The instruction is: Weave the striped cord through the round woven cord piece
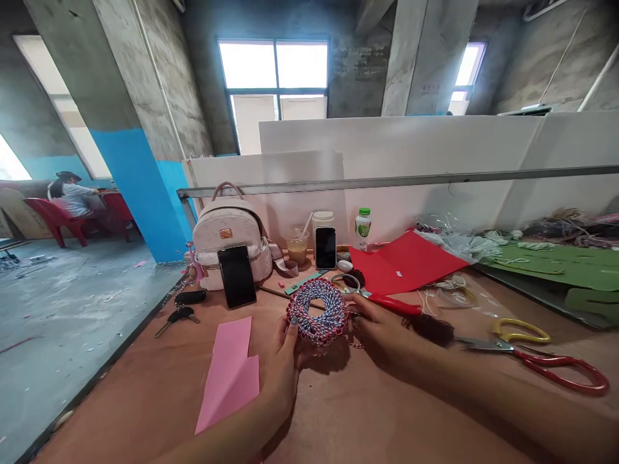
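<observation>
A round ring of braided cord, blue and white with a red outer edge, is held up just above the brown table. My left hand grips its lower left side, the thumb lying on the front of the ring. At the ring's right side is my right hand, its fingers bent and closed near the rim; part of them is hidden. Loose cord hangs beneath the ring by the right hand. Through the hole in the middle a bit of the table shows.
Pink paper lies left of my hands, scissors to the right. Behind stand a backpack, two phones, a drink cup and a bottle. Red sheets lie back right. A person sits far left.
</observation>
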The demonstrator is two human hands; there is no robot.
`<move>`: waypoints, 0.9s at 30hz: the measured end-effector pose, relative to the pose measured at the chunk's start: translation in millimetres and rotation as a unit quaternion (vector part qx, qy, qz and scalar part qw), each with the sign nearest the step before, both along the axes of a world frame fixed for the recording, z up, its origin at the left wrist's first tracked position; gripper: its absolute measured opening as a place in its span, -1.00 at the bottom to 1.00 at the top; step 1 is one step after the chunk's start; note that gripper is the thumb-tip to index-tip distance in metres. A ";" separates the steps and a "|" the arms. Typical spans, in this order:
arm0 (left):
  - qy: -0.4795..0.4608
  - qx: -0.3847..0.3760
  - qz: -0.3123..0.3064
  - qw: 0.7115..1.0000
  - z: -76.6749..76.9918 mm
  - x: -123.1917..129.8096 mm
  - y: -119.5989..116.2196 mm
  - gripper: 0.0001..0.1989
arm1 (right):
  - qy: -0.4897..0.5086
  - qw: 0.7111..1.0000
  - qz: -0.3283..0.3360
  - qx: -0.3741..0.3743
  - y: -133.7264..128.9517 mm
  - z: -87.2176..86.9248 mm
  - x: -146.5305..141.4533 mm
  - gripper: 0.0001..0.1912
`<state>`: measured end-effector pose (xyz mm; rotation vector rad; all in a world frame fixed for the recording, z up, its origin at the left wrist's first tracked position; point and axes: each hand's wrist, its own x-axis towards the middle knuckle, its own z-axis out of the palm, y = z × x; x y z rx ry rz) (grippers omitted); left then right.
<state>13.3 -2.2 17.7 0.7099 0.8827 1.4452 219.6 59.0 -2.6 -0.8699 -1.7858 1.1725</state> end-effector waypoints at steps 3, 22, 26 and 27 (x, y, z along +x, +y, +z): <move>-0.001 0.002 -0.002 1.000 -0.4 -0.3 -0.5 -0.44 | -0.036 0.997 -0.033 0.064 2.8 -3.5 6.0 -0.66; -0.002 0.009 0.025 1.000 -6.8 -0.6 3.4 -0.41 | -0.045 0.983 -0.108 0.138 16.6 -13.3 19.7 -0.87; -0.015 0.000 0.033 0.999 -7.0 -2.4 6.1 -0.36 | 0.015 0.975 -0.160 0.155 20.5 -15.6 23.9 -0.81; -0.017 -0.004 0.035 0.999 -7.5 -3.2 6.8 -0.36 | 0.030 0.971 -0.168 0.165 19.4 -15.3 24.2 -0.79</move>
